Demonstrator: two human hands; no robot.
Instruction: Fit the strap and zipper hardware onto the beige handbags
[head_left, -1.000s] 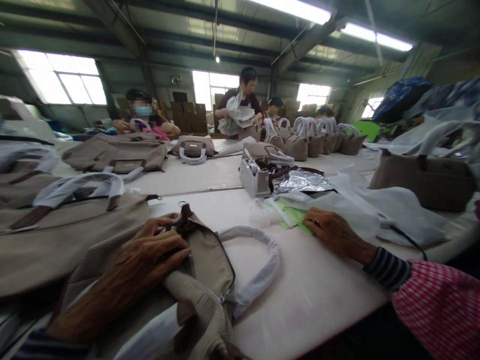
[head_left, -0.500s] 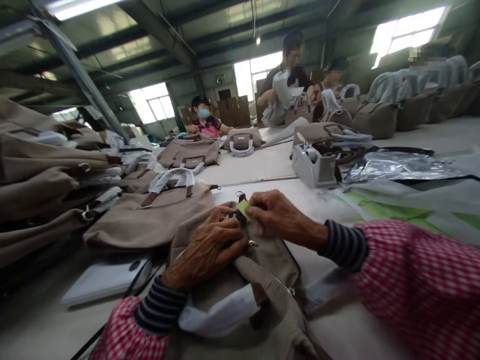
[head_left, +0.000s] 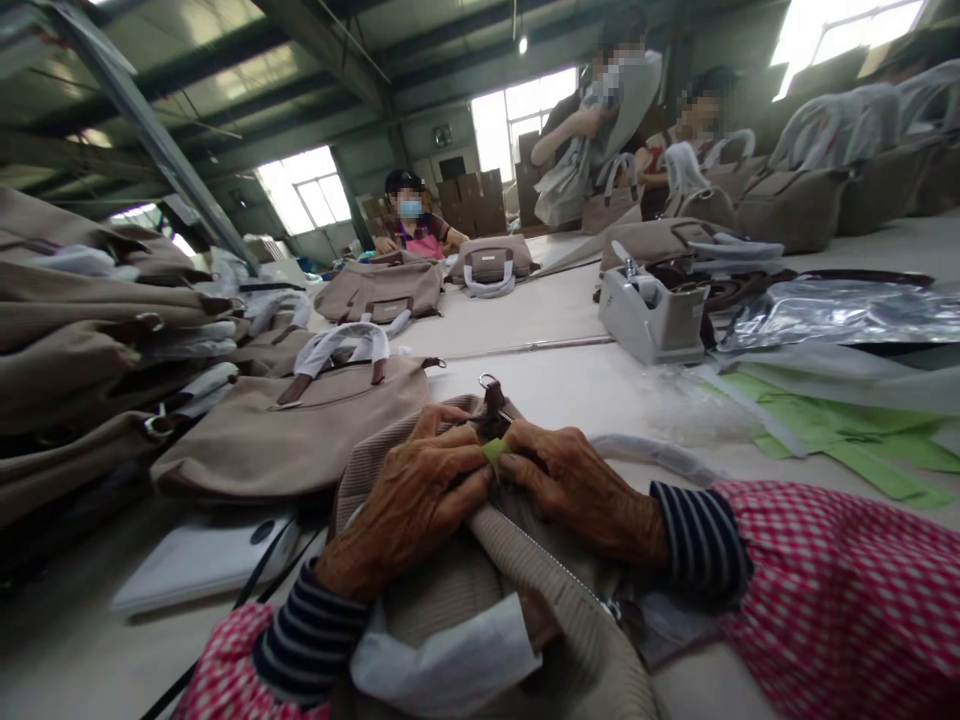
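Observation:
A beige ribbed handbag (head_left: 525,540) lies before me with its zip running toward me and a white-wrapped handle (head_left: 450,650) in front. At its far end is a dark brown tab with a metal ring (head_left: 491,390). Just below that tab, a small yellow-green piece (head_left: 493,452) of thin sheet material sits between my fingertips. My left hand (head_left: 412,490) is closed, pinching the piece from the left against the bag. My right hand (head_left: 574,490) is closed too, thumb and finger on the piece's right side. What lies beneath the fingertips is hidden.
Another beige handbag (head_left: 300,430) lies to the left, beside stacked bags (head_left: 67,350) and a white flat item (head_left: 202,565). A grey tape dispenser (head_left: 652,315), clear plastic (head_left: 855,310) and green sheets (head_left: 847,430) are at right. Co-workers (head_left: 409,215) are across the table.
My right hand has lowered the green piece onto the bag below the tab, and my left thumb and finger now meet it. The standing co-worker has lifted a grey bundle.

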